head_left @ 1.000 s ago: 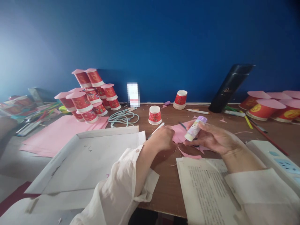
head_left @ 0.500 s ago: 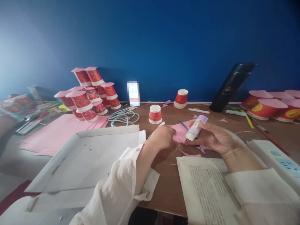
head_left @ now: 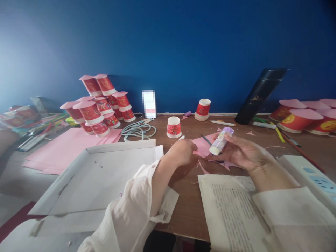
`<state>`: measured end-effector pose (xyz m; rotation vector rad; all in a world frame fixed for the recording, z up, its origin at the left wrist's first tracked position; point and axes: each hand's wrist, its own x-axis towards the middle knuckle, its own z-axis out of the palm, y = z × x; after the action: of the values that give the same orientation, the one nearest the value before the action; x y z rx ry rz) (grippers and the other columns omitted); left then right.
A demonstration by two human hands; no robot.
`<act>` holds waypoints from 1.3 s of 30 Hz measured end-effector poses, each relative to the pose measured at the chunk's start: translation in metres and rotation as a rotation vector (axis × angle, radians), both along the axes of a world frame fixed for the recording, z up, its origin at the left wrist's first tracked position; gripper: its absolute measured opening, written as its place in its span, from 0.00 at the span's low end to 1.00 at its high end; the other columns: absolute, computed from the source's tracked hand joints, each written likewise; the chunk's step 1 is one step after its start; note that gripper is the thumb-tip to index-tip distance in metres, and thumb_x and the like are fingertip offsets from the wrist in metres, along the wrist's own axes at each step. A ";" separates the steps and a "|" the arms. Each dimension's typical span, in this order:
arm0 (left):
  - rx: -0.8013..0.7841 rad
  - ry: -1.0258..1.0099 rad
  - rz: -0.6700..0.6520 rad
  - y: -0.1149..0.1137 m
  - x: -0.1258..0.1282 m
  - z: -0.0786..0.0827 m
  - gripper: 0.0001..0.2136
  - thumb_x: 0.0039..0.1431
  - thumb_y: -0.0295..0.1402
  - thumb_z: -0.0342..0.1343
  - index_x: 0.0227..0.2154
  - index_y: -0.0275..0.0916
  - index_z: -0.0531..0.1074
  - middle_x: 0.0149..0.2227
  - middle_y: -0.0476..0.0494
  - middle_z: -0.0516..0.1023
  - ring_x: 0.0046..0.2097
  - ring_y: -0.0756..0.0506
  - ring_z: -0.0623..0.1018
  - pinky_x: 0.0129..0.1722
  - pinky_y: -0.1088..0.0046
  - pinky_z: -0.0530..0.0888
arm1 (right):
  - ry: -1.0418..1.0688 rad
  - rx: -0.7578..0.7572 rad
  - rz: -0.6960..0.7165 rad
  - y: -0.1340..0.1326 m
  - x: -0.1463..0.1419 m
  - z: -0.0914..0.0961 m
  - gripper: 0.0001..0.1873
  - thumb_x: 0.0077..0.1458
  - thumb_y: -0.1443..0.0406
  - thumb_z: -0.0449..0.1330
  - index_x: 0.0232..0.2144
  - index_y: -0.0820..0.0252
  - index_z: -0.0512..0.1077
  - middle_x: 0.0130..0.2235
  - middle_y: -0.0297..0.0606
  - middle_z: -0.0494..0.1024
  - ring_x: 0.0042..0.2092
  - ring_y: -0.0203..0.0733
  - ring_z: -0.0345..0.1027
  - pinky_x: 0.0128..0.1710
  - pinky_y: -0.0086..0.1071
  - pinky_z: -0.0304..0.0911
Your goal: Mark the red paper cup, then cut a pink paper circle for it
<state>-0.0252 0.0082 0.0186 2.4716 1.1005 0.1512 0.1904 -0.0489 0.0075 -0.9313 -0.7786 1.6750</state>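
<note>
My right hand (head_left: 241,152) is closed around a purple-and-white glue stick (head_left: 219,141), its pale glue end tilted down to the left. Below that end lies a piece of pink paper (head_left: 202,144), with a dark thin tool (head_left: 206,140) across it. My left hand (head_left: 183,153) has its fingers curled and pinched at the left edge of this pink paper; the fingertips are partly hidden. Just beyond my left hand, a red paper cup (head_left: 173,128) stands upside down. Farther back is a second upside-down stack of red cups (head_left: 202,110).
Pink-topped red cups (head_left: 90,112) are stacked at left beside pink sheets (head_left: 70,147). A white box lid (head_left: 105,175), a blue cable (head_left: 138,131), printed papers (head_left: 231,213), a power strip (head_left: 312,178) and a black bottle (head_left: 262,96) surround my hands. Another person's arm (head_left: 9,143) shows at far left.
The glue stick and my right hand have shifted very slightly. My left hand has stayed almost in place at the pink paper.
</note>
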 end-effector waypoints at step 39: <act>0.016 -0.116 0.152 0.005 0.000 -0.002 0.10 0.60 0.31 0.49 0.37 0.40 0.76 0.36 0.42 0.81 0.35 0.45 0.77 0.35 0.71 0.70 | 0.016 -0.043 -0.039 -0.001 -0.003 0.002 0.13 0.49 0.57 0.72 0.37 0.50 0.78 0.37 0.34 0.82 0.39 0.46 0.77 0.50 0.56 0.74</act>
<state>-0.0252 0.0130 0.0163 2.3595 1.2405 0.3455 0.1870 -0.0503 0.0095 -0.9562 -0.7115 1.6693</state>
